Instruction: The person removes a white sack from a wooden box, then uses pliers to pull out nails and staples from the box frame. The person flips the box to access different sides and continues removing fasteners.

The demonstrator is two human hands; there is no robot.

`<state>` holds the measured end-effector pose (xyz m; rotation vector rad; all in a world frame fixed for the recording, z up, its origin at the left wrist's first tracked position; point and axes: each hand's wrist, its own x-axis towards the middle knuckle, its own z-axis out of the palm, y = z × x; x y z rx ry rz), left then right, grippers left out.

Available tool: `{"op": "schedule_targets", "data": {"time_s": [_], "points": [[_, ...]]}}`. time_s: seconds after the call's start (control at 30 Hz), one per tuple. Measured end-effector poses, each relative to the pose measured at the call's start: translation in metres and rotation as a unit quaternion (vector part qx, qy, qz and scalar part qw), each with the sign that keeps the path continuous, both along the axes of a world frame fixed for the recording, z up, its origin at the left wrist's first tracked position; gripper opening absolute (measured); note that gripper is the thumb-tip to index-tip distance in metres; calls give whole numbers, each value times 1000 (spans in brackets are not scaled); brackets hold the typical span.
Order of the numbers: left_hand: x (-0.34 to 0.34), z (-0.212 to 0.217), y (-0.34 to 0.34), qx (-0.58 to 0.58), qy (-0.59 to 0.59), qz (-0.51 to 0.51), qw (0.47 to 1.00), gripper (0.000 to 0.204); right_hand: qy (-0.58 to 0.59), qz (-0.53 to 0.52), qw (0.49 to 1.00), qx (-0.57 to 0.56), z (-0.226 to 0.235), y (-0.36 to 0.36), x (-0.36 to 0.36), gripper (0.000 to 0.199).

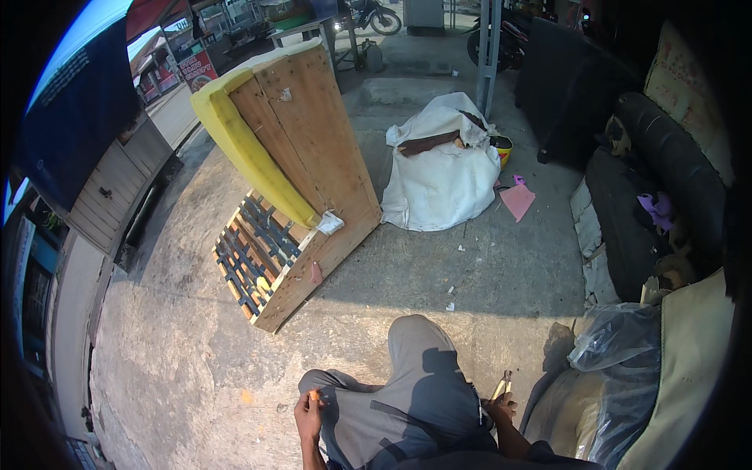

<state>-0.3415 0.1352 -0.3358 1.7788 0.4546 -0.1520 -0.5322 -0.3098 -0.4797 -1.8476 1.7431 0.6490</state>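
Note:
I am seated on the concrete, knees bent in grey trousers. My left hand rests by my left knee, its fingers closed on a small orange piece whose kind I cannot make out. Low on the right, my right hand grips a pair of pliers with pale yellowish parts, pointing up. In front of me, to the left, stands a wooden chair frame. Yellow foam runs along its edge, and dark webbing straps cross its lower part. Neither hand touches the frame.
A bulging white sack sits ahead, a pink scrap beside it. Dark cushions and clear plastic sheeting line the right side. A metal post rises behind the sack. Small white scraps dot the concrete.

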Motion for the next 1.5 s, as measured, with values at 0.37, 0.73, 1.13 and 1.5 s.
{"op": "schedule_targets", "data": {"time_s": [0.37,0.73,1.13,1.5], "points": [[41,9,20,104,-32,-167,980,29,-107,68,990,-69,-72,-7,5,51],[186,9,-37,108,-102,-84,985,24,-422,126,895,70,15,-9,229,24],[404,107,-139,313,-506,-44,803,32,-429,476,668,379,91,66,573,40],[425,120,-117,38,-365,-75,927,26,-394,331,478,712,278,90,603,61]]}}
